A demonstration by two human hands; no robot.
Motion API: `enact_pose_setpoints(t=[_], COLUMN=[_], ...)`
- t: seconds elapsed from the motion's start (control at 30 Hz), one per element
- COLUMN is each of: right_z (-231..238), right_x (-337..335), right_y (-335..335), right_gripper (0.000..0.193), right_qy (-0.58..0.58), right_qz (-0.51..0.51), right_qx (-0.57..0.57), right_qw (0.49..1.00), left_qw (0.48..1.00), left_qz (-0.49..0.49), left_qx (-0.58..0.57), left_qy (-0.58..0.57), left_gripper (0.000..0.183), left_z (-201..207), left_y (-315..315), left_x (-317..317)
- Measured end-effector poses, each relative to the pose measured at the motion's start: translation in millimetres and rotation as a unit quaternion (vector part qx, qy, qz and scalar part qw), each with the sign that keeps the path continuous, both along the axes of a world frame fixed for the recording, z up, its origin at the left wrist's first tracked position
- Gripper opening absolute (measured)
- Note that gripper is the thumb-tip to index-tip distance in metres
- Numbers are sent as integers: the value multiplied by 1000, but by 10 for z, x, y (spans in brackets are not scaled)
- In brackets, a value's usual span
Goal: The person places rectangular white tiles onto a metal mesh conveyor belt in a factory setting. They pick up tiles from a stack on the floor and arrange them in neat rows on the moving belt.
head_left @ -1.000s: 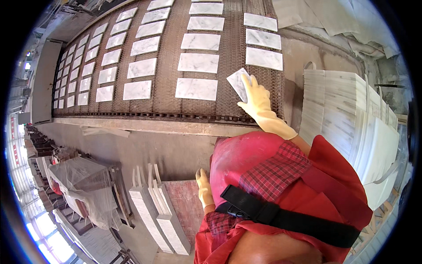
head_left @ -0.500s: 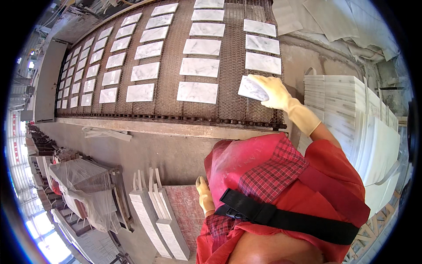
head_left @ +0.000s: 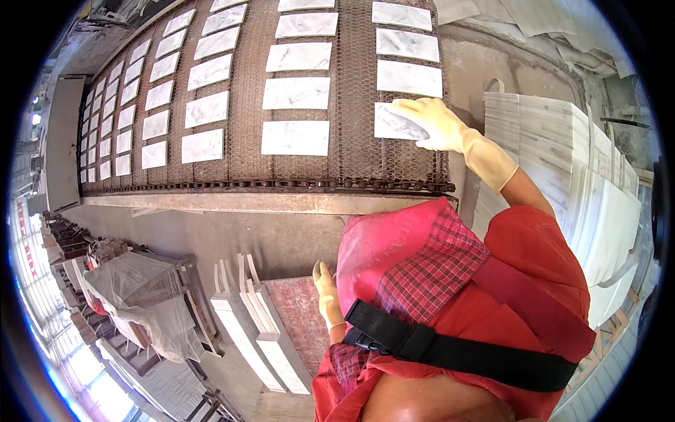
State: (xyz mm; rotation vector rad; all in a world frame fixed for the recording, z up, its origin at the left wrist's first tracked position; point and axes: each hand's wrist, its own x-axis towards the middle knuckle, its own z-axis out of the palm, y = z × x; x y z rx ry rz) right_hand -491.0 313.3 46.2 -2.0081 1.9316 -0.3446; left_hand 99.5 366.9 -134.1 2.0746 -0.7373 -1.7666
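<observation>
My right hand (head_left: 436,125), in a cream rubber glove, grips the right end of a white, grey-veined marble tile (head_left: 388,121). Its fingers lie along the far edge and its thumb is at the near edge; a dark grey patch under the palm may be shadow. The tile is the nearest in its column, just in front of another marble tile (head_left: 410,78) on the brown mesh conveyor belt (head_left: 355,158). My left hand (head_left: 326,290), gloved alike, hangs low beside the apron (head_left: 394,260). It holds nothing visible, its fingers stretched out.
More tiles lie in columns leftward over the belt. A chain (head_left: 281,186) and metal rail (head_left: 281,202) run along its near edge. Stacked pale slabs (head_left: 538,148) stand at the right. Long white strips (head_left: 246,337) and a plastic-wrapped pile (head_left: 137,288) are at the lower left.
The tile under my right hand has turned from a slant to nearly in line with its column. The belt's tiles appear further left and higher. My left hand stays low.
</observation>
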Motion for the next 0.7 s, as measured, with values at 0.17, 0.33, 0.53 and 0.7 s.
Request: enact_pose_setpoints(t=[0.17,0.33,0.53,0.7], right_z=[66,-64,-40,-71], right_x=[31,232,308,294], right_y=[115,206,297,316], right_gripper=[119,119,116,115], right_qy=[-11,-34,-6,-5], right_qz=[-3,18,3,12], right_qx=[17,4,37,54], right_qw=[1000,999,999,998], left_qw=[1000,1000,999,999], left_qz=[20,-22,-53,-52], left_qx=[16,11,11,-1], left_qy=[10,-13,-7,0], left_gripper=[68,68,70,71], left_z=[-373,-595,-153,62], left_y=[67,257,-13,-202], left_x=[209,337,72,-109])
